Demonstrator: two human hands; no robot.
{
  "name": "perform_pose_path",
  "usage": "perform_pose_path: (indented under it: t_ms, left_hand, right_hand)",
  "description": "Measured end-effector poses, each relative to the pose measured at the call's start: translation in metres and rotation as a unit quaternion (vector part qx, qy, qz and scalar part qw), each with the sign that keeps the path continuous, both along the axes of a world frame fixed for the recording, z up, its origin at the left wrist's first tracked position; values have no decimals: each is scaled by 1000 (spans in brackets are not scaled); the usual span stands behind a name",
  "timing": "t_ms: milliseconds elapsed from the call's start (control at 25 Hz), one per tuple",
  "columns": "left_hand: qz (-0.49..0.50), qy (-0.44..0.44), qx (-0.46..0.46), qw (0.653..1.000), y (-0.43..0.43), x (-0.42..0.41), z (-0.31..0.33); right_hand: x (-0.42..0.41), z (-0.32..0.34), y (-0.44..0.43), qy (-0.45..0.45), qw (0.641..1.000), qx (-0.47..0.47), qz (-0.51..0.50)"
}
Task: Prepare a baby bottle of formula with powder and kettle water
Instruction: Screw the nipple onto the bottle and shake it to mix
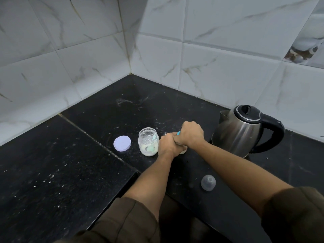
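Note:
My left hand (168, 144) grips the body of the baby bottle (183, 151) standing on the black counter; only its pale base shows below my fingers. My right hand (191, 134) is curled over the bottle's top, and a bit of its teal ring (179, 132) shows beside my knuckles. Just left of the bottle stands an open clear powder jar (148, 142) with white powder and a small scoop inside. Its lilac lid (122, 143) lies flat further left. The steel kettle (243, 130) with its black handle stands to the right, lid closed.
A clear dome-shaped bottle cap (208, 182) lies on the counter near its front edge, under my right forearm. White powder specks are scattered over the black counter (70, 172). Tiled walls meet in a corner behind.

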State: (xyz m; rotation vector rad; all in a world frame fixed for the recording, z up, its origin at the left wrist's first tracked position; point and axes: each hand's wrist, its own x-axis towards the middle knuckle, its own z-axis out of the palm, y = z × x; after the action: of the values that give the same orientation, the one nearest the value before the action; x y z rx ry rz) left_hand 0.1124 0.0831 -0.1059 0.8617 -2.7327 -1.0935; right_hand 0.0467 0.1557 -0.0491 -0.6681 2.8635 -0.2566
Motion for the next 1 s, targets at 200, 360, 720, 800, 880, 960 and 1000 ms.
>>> perform_pose_path:
  t_ms: [200, 360, 720, 800, 880, 960, 1000]
  left_hand:
    - [11, -2, 26, 1000, -11, -7, 2]
    - [-2, -2, 49, 999, -6, -8, 0]
    - [-21, 19, 63, 998, -8, -10, -2]
    - [-24, 24, 59, 998, -8, -10, -3]
    - [-28, 26, 60, 998, -8, -8, -6]
    - [-27, 28, 62, 997, -8, -6, -8]
    - [-26, 28, 60, 997, -9, -6, -8]
  right_hand:
    - [-9, 6, -1, -51, 999, -1, -15]
    - [-22, 26, 30, -195, 980, 9, -30]
    - [10, -10, 83, -322, 919, 223, -30]
    - [16, -22, 85, -329, 910, 249, -36]
    - [22, -26, 86, -328, 907, 261, -39]
    - [24, -21, 85, -313, 912, 262, -33]
    - [24, -14, 83, -298, 919, 256, -29]
